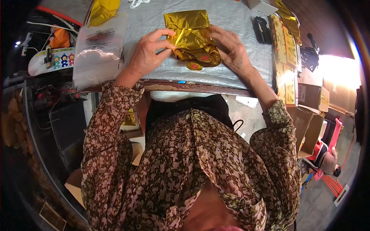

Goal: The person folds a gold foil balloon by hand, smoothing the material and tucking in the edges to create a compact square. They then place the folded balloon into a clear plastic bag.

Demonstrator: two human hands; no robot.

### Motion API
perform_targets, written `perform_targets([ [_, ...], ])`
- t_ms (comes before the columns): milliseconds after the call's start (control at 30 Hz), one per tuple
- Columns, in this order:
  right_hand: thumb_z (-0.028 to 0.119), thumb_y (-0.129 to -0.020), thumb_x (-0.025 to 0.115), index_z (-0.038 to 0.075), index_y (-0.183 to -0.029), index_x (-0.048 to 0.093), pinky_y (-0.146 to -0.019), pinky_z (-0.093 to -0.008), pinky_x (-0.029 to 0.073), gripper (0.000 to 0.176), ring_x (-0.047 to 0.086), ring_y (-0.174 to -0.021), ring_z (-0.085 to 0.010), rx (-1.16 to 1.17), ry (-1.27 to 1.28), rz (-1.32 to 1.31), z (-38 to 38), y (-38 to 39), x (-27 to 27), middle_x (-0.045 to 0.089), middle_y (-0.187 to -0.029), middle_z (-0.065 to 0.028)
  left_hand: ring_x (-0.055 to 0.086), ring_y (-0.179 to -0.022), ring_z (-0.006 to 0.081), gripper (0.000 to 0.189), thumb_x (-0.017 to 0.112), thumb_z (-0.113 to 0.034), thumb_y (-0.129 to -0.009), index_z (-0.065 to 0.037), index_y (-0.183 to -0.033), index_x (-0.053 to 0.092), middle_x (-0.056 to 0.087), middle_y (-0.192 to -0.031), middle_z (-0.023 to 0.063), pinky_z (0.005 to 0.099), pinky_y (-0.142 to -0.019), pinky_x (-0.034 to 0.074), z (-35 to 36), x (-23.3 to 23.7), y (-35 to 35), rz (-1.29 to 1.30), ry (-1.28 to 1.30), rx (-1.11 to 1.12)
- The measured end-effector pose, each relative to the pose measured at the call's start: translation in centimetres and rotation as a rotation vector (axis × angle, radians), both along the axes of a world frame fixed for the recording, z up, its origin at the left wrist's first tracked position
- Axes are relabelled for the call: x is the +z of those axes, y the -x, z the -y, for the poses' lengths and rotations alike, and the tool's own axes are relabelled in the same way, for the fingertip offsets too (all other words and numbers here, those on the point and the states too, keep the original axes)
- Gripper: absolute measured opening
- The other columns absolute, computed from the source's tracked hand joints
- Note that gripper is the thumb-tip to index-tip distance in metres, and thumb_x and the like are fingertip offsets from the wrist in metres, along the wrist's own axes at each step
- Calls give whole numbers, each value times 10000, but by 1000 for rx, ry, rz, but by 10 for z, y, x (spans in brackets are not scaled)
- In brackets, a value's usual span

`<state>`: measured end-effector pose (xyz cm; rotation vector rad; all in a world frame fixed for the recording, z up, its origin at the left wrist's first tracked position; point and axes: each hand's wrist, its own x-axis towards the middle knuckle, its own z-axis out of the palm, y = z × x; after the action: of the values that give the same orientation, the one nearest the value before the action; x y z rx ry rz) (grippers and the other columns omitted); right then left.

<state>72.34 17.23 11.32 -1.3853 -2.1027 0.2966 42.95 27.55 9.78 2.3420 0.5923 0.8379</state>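
A shiny gold foil packet (192,36) lies on the silvery table cover (146,23), near the table's front edge. Its top part is folded flat, and its lower end is crumpled with red patches. My left hand (150,50) pinches the packet's left side between thumb and fingers. On the right side, my right hand (233,48) holds the foil edge, with its fingers bent and the fingertips partly hidden at the foil.
Clear plastic sheets (98,54) lie at the left, below another gold packet (104,11). A black object (262,30) and a white box (263,5) are at the right. Cardboard boxes (314,96) stand beyond the table, and another person (328,161) is at far right.
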Motion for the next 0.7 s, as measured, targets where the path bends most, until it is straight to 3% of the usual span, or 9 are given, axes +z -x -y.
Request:
perform_targets([
  [100,10,-828,745,85,-1224,669,-1085,-404,426,411,583,-1227,-324,-72,1,-153,1,2,2,641,-1367,-87,687,-1060,298,48,742,-62,-841,-52,-886,756,683,-1235,73,410,-918,535,1,1,0,0,23,2],
  [167,65,-832,755,87,-1169,689,-1052,-395,434,344,584,-1156,-307,-119,-76,-107,-1,2,2,662,-1216,-75,688,-1065,294,48,745,-64,-841,-55,-886,758,687,-1226,69,407,-920,536,2,2,1,-7,-4,8],
  [267,68,-834,725,78,-1111,712,-1020,-387,437,278,577,-1110,-288,-48,-1,17,-3,-8,-5,648,-1121,-61,689,-1068,292,46,747,-68,-844,-57,-887,760,690,-1221,64,406,-928,534,2,1,0,-6,19,7],
  [700,-22,-789,700,57,-1015,750,-1036,-387,391,245,597,-1098,-250,27,29,16,-10,-15,-2,702,-1118,-47,680,-1098,301,84,750,-54,-821,-59,-902,730,687,-1231,71,410,-956,529,6,6,0,-7,18,12],
])
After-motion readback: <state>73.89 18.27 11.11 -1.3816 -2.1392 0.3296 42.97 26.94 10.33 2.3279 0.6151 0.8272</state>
